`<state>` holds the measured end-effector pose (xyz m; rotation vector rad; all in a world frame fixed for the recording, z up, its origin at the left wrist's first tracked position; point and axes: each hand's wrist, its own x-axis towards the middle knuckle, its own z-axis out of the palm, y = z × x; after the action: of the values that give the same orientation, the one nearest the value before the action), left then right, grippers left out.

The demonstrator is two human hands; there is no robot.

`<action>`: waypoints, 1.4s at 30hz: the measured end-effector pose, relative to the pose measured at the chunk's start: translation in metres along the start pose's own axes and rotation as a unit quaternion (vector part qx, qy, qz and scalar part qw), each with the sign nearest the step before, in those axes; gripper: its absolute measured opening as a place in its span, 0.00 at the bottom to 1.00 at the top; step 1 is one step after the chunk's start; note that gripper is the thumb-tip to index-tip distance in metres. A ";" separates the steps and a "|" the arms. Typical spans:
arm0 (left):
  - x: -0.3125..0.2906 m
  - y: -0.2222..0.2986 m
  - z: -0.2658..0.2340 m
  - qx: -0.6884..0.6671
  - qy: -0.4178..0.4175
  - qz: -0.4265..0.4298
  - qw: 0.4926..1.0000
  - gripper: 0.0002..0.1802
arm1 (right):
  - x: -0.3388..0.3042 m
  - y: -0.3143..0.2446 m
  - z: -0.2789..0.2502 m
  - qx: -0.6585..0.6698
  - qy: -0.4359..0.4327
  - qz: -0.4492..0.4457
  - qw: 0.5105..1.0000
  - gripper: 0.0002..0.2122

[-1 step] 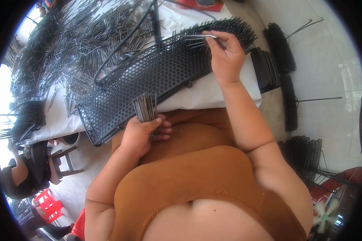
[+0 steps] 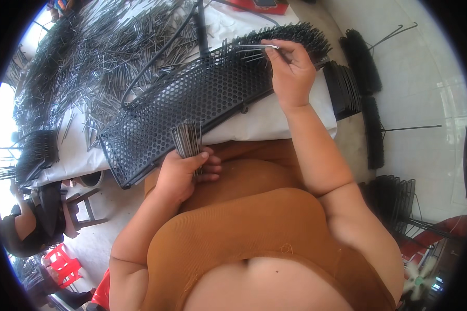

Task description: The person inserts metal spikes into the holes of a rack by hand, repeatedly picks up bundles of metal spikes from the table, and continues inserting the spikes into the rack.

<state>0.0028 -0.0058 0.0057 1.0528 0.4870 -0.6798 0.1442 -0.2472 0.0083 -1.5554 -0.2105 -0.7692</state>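
Note:
A bundle of thin dark grey strips [image 2: 188,141] stands nearly upright in my left hand [image 2: 179,173], whose fingers wrap round its lower part, in front of my lap. Raised to the far right, my right hand [image 2: 294,70] pinches a thin shiny strip [image 2: 257,47] between thumb and fingertips. That strip points left over a long black perforated panel [image 2: 181,98], full of round holes, lying slanted on the table. Dense rows of dark strips [image 2: 306,39] stick up from the panel's right end, just behind my right hand.
A large heap of loose strips [image 2: 104,57] covers the table's left and back, on a white sheet [image 2: 316,111]. A dark post [image 2: 201,31] rises behind the panel. Black bristly pieces [image 2: 360,62] stand at right. Another person [image 2: 26,223] sits at left, near a red chair [image 2: 62,264].

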 end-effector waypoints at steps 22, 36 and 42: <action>0.001 0.001 -0.004 0.020 -0.007 -0.006 1.000 0.08 | 0.002 -0.009 0.008 -0.178 -0.117 -0.119 0.970 0.06; 0.002 0.001 -0.005 0.020 -0.004 -0.007 1.000 0.08 | 0.000 -0.013 -0.003 -0.133 -0.046 -0.082 0.987 0.06; 0.001 -0.001 -0.005 0.022 -0.009 0.004 1.000 0.07 | -0.001 -0.008 0.000 -0.149 -0.071 -0.072 0.984 0.05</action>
<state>0.0027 -0.0015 0.0027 1.0879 0.4548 -0.6954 0.1391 -0.2456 0.0138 -1.8977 -0.3269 -0.8316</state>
